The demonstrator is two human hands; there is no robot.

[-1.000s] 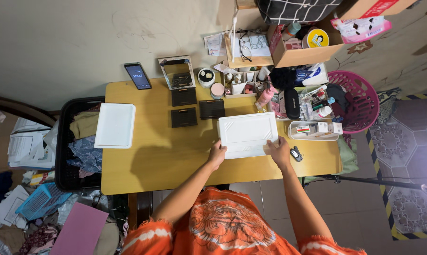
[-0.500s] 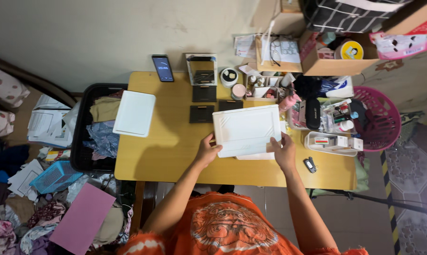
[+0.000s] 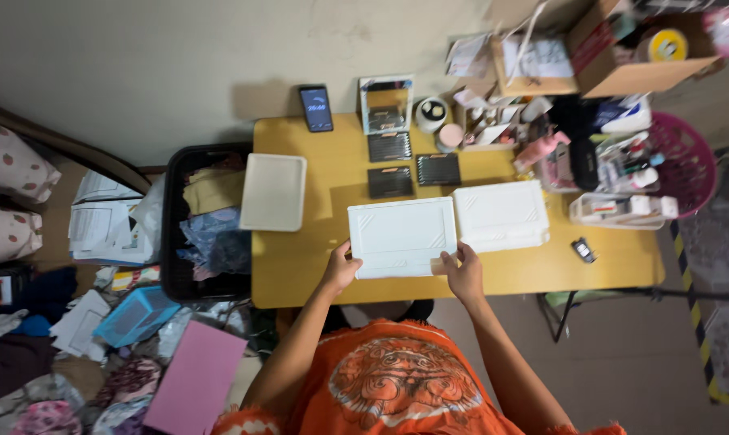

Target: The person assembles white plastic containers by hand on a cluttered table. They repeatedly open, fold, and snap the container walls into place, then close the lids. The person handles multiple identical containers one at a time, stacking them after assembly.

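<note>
Both hands clamp one white tray [image 3: 402, 236] at centre frame — left hand [image 3: 342, 267] on its near-left corner, right hand [image 3: 462, 272] on near-right. A 2nd matching tray [image 3: 501, 214] lies just right on the desk [image 3: 316, 266]; a 3rd [image 3: 274, 192] sits upper left — separating seems partly done.

Along wall: phone [image 3: 316, 108], mirror [image 3: 385, 105], three dark cases [image 3: 390, 147]. Left table edge: white lid [image 3: 273, 192]. Right: pink basket [image 3: 693, 164]. Floor: clothes bin [image 3: 207, 221], pink sheet [image 3: 195, 380].
</note>
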